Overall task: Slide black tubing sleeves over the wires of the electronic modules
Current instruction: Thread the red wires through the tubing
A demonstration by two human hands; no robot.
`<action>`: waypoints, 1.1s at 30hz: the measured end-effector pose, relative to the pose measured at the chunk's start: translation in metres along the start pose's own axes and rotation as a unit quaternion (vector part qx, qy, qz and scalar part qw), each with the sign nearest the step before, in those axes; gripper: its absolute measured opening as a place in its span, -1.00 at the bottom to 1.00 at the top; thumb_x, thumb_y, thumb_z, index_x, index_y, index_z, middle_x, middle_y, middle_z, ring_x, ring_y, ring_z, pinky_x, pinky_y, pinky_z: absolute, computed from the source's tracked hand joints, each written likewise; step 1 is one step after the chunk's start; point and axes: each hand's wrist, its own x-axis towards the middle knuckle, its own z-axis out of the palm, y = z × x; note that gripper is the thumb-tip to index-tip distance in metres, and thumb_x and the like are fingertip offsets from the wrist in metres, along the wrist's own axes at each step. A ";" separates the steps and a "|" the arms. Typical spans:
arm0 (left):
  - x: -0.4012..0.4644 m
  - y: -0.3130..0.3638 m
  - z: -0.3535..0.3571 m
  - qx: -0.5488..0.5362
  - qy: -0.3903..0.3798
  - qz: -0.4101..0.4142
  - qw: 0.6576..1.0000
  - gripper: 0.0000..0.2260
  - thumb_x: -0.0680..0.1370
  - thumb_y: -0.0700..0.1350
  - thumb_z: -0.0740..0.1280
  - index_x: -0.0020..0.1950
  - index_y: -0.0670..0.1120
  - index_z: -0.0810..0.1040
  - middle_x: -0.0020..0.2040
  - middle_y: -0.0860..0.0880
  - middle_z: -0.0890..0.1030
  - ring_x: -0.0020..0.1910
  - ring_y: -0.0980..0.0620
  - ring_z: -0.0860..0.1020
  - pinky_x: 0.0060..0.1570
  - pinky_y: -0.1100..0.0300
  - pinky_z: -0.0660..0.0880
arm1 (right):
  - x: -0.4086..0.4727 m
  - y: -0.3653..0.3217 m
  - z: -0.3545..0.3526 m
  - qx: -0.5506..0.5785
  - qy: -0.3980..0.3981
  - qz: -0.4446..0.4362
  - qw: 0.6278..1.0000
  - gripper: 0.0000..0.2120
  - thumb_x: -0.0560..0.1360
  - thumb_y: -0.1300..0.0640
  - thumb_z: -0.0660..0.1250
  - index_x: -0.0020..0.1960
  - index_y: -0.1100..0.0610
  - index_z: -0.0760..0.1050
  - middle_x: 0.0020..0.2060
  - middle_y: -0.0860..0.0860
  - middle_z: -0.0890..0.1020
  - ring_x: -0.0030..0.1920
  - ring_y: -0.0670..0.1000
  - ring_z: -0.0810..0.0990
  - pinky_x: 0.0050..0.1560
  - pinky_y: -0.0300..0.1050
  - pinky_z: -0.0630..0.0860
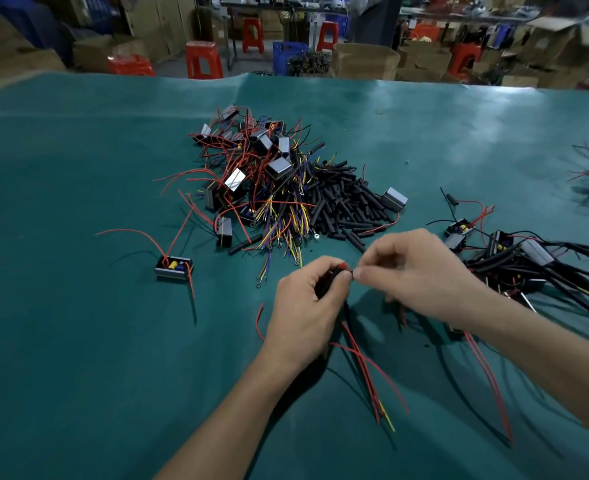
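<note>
No writing or brand could be read on anything in view; the module cases and the cartons behind the desk were too blurred or too small to tell.

The left hand (pixel 307 306) was curled closed around a black tubing sleeve (pixel 326 284), thumb and forefinger pinching its upper end, where a bit of red showed at the tip. The right hand (pixel 421 271) met it fingertip to fingertip, its thumb and forefinger pinched shut on something thin at the sleeve's mouth; what exactly it gripped was too small to make out. Below the left hand, red wires (pixel 362 362) and one yellow wire (pixel 388 419) trailed out toward the near edge of the desk (pixel 78 341), which was covered in a green sheet.

Toward the middle of the desk lay a heap of unsleeved modules (pixel 248 157) with red, yellow and purple leads, and touching its right side a pile of loose black sleeves (pixel 348 202). One grey module (pixel 395 199) sat on the right fringe of that pile. A single module (pixel 174 266) with red wires lay apart on the left side of the desk. Near the right edge, beside the right forearm, lay a cluster of modules with black tubing on their wires (pixel 528 258). Beyond the far edge stood red stools (pixel 203 58) and cardboard boxes (pixel 365 60).
</note>
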 end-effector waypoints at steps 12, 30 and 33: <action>0.000 0.002 -0.001 -0.043 -0.032 -0.020 0.998 -0.89 0.63 -0.17 0.34 -0.07 -0.11 0.63 -0.21 -0.22 0.57 -0.26 0.10 0.42 -0.25 0.07 0.38 | -0.005 0.004 -0.011 -0.288 0.024 -0.293 0.911 -0.92 0.56 0.14 0.47 -0.09 0.11 0.71 -0.25 -0.02 0.58 -0.28 0.06 0.57 -0.31 0.05 0.55; 0.000 -0.001 -0.001 0.036 -0.024 -0.006 0.999 -0.90 0.61 -0.10 0.34 -0.09 -0.07 0.58 -0.25 -0.08 0.58 -0.30 0.06 0.46 -0.16 0.00 0.46 | -0.009 0.009 0.004 -0.109 0.074 -0.126 0.983 -0.89 0.45 0.10 0.54 -0.23 0.07 0.66 -0.39 -0.11 0.58 -0.44 -0.09 0.54 -0.35 -0.22 0.50; 0.000 0.000 -0.001 0.022 -0.035 -0.011 0.999 -0.88 0.62 -0.11 0.34 -0.10 -0.09 0.59 -0.24 -0.11 0.58 -0.29 0.14 0.42 -0.18 0.01 0.44 | -0.008 0.014 -0.006 -0.278 0.058 -0.305 0.909 -0.95 0.51 0.18 0.51 -0.10 0.15 0.67 -0.25 -0.01 0.60 -0.31 0.06 0.59 -0.30 0.02 0.57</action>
